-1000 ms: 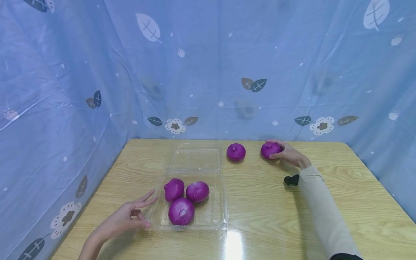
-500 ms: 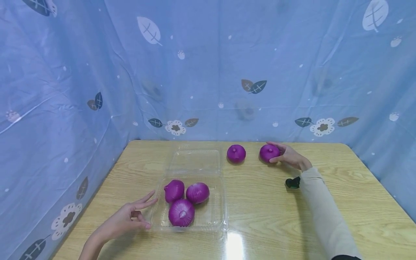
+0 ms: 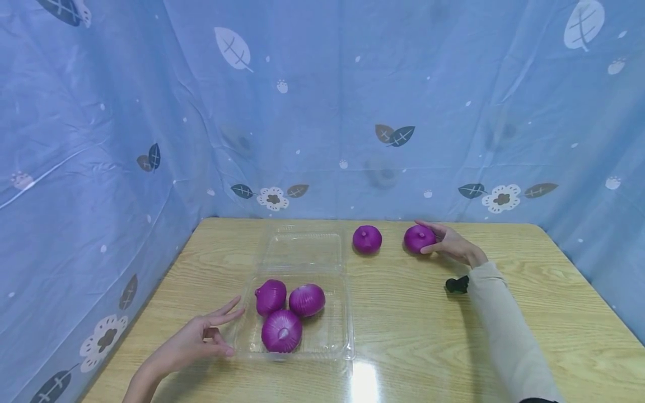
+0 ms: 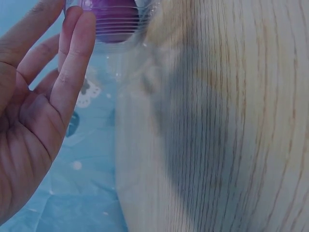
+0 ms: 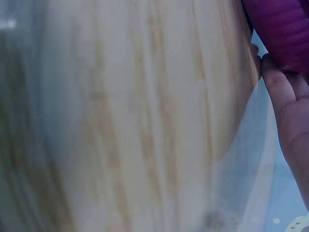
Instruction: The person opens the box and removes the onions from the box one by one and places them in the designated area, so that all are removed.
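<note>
At the back of the table, my right hand (image 3: 450,244) holds a red onion (image 3: 418,239), with fingers behind it and thumb on its near side. That onion (image 5: 285,34) fills the upper right corner of the right wrist view. Another onion (image 3: 367,239) lies just left of it. A clear plastic clamshell box (image 3: 335,336) stands open at centre left, with three onions in its base: one at the left (image 3: 270,297), one at the right (image 3: 307,300) and one in front (image 3: 281,331). My left hand (image 3: 194,341) touches the box's left edge with fairly straight fingers (image 4: 77,63).
The box's lid (image 3: 302,249) lies folded back on the wooden table (image 3: 403,336). A black object (image 3: 456,284) shows beside the right sleeve (image 3: 509,330), apparently fixed at the wrist. A blue patterned curtain (image 3: 322,112) hangs behind and at the sides.
The right hand has settled around the far right onion, which has shifted very slightly. The left hand and the box stay in place. The head view has tilted a little.
</note>
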Demonstrator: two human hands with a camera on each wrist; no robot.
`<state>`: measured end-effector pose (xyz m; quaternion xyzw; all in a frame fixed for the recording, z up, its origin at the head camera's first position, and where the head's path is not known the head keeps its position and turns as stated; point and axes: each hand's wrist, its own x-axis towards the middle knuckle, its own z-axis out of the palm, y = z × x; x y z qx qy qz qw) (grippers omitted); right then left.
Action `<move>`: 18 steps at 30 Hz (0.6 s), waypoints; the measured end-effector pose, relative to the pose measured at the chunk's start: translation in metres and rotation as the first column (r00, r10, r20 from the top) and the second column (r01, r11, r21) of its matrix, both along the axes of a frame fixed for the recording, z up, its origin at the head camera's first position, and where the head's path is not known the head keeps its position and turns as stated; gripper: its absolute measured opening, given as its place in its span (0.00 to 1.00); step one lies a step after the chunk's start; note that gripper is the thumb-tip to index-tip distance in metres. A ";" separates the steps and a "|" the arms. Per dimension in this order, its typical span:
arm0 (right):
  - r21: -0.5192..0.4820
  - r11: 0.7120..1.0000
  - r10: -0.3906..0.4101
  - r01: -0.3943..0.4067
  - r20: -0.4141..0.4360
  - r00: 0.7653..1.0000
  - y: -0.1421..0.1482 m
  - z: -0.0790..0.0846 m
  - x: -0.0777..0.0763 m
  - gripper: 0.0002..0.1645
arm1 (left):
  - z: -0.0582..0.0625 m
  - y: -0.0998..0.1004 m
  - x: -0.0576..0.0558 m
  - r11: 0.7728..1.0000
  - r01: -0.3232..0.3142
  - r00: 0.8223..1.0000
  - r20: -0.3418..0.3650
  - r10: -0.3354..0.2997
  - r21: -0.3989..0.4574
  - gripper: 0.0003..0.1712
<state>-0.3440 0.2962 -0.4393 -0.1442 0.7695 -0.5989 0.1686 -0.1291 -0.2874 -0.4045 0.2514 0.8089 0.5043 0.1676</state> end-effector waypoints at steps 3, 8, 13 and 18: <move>-0.043 0.999 0.011 -0.010 0.027 1.000 0.004 0.001 0.003 0.53 | 0.000 0.001 0.000 1.000 0.001 1.000 -0.004 -0.001 -0.004 0.41; -0.100 0.994 0.046 -0.043 0.027 0.999 0.012 0.000 0.006 0.52 | 0.001 0.001 -0.001 1.000 0.008 1.000 -0.003 -0.008 0.000 0.42; -0.130 0.989 0.073 -0.073 -0.007 0.997 0.025 0.000 0.011 0.49 | 0.000 0.001 0.000 1.000 0.016 1.000 -0.009 -0.016 0.001 0.41; -0.132 0.991 0.024 -0.030 -0.048 0.999 0.035 0.005 0.020 0.46 | 0.000 0.001 0.001 1.000 0.020 1.000 -0.010 -0.020 0.000 0.40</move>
